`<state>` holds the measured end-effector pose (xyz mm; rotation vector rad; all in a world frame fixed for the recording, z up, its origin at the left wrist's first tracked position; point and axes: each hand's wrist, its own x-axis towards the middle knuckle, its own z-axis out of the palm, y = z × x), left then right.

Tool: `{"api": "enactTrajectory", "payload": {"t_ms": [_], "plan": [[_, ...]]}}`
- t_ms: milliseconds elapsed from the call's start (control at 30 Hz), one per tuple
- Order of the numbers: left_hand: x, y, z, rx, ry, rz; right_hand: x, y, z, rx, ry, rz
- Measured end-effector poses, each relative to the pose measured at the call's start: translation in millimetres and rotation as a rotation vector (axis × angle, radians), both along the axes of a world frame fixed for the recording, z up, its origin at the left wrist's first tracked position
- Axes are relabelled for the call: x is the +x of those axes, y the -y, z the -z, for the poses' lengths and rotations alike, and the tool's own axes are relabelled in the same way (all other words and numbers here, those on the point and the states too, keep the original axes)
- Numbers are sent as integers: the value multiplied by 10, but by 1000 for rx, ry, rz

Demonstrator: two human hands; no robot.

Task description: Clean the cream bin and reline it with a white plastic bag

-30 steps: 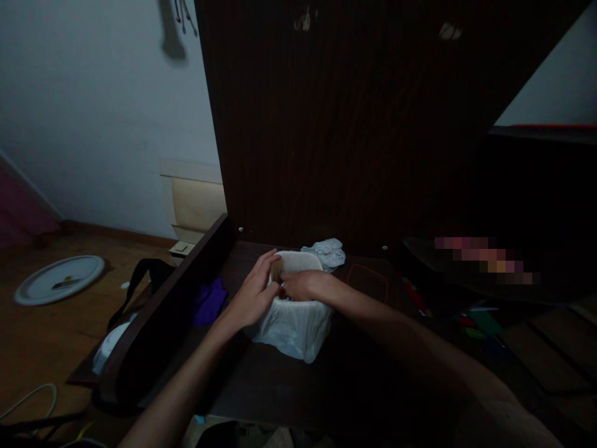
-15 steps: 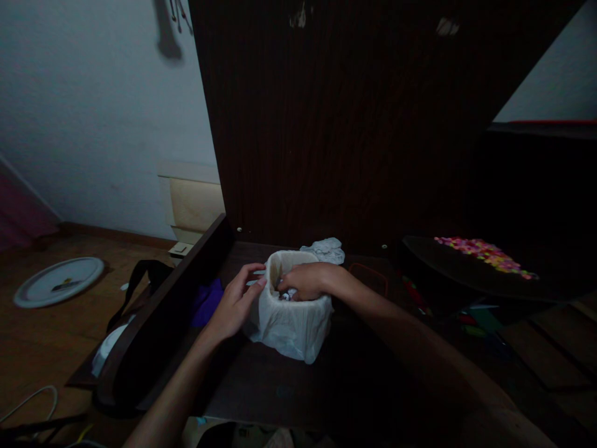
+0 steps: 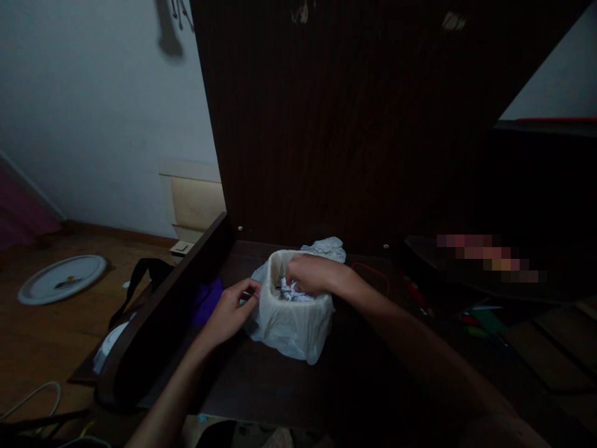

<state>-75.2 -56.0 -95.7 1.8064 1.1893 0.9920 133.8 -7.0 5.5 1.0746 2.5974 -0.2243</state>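
Observation:
A small bin [image 3: 270,277] lined with a white plastic bag [image 3: 291,330] stands on the dark wooden surface. Crumpled printed paper [image 3: 297,294] lies inside its mouth. My right hand [image 3: 313,274] reaches in over the far right rim, its fingers curled against the paper; the fingertips are partly hidden. At the left side of the bin, my left hand [image 3: 237,309] has thumb and fingers drawn together on the bag's loose plastic.
A crumpled white bag [image 3: 326,249] lies behind the bin, and purple cloth [image 3: 208,302] to its left. A raised wooden side board [image 3: 172,298] borders the surface. Behind rises a tall dark panel [image 3: 345,124]. A white round lid [image 3: 63,280] lies on the floor.
My right hand has risen slightly inside the bin, so more of the crumpled paper shows. The fingers of my left hand have closed in at the bag's side.

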Motion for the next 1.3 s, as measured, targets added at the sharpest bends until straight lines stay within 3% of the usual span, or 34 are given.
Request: {"api": "enactTrajectory", "payload": {"t_ms": [267,433,600,700,833,933,1033,1200,1300], "plan": [[24,-13,56,8,-29,15,-18,42,163,61,-40,8],[2,-33,45,18,-35,-21,152,-63,33,103,-143,16],[-2,-54,-51,51,97,-192,493,-131,-113,283,-415,34],[33,-22,-107,99,210,-138,688,-66,-55,300,-664,101],[112,-7,-44,144,305,59,871,92,290,135,-1026,214],[197,-52,59,199,329,200,918,191,666,-162,-1244,221],[283,-105,102,225,269,255,867,260,969,-330,-1343,272],[339,-150,80,202,192,241,698,320,1155,-531,-1428,340],[327,-177,98,169,170,259,665,295,1196,-554,-1453,317]]}}
